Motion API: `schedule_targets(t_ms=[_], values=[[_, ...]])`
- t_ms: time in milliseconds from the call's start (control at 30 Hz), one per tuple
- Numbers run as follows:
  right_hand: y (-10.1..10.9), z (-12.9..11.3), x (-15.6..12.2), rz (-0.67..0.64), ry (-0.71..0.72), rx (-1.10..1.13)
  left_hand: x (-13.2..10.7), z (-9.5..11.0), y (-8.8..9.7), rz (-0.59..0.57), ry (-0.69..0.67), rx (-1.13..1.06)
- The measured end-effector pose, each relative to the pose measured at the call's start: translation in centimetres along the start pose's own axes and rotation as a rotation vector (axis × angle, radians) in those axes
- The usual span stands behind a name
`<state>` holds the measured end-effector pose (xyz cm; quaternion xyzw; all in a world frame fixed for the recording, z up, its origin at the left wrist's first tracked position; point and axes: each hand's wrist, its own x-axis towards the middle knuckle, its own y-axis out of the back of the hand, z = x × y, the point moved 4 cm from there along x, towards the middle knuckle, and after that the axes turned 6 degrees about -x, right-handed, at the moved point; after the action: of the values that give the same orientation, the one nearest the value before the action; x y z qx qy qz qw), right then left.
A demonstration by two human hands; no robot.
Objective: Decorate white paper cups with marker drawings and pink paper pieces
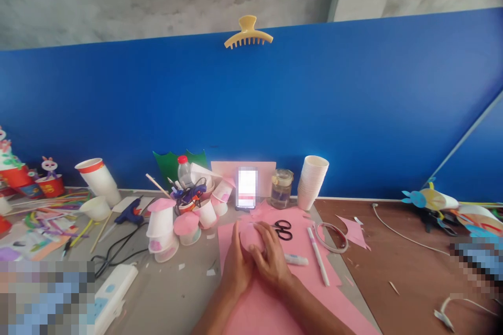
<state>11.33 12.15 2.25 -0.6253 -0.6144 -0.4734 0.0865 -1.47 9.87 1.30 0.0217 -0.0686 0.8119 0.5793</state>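
My left hand and my right hand close together around a rounded piece of pink paper. The left palm cups its side, and the right fingers lie over its top and edge. What is underneath it is hidden by my hands. Below lies a large pink paper sheet. Beside my right hand are black-handled scissors, a white tube, partly hidden by the hand, and a slim white pen. A roll of tape rests at the sheet's right edge.
A lit phone stands ahead, with a glass jar and stacked white paper cups to its right. Pink-topped cups, a glue gun and a power strip are on the left. A blue partition rises behind.
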Motion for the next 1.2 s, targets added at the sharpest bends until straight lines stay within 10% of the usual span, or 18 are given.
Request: schedule_targets(t_ms=[933, 1200], values=[[-0.1, -0.5, 0.6, -0.096, -0.150, 0.217, 1.3, -0.3, 0.7, -0.016, 0.146, -0.362], [-1.3, -0.2, 0.2, -0.139, -0.582, 0.672, 1.7, -0.2, 1.3, 0.046, 0.142, -0.311]])
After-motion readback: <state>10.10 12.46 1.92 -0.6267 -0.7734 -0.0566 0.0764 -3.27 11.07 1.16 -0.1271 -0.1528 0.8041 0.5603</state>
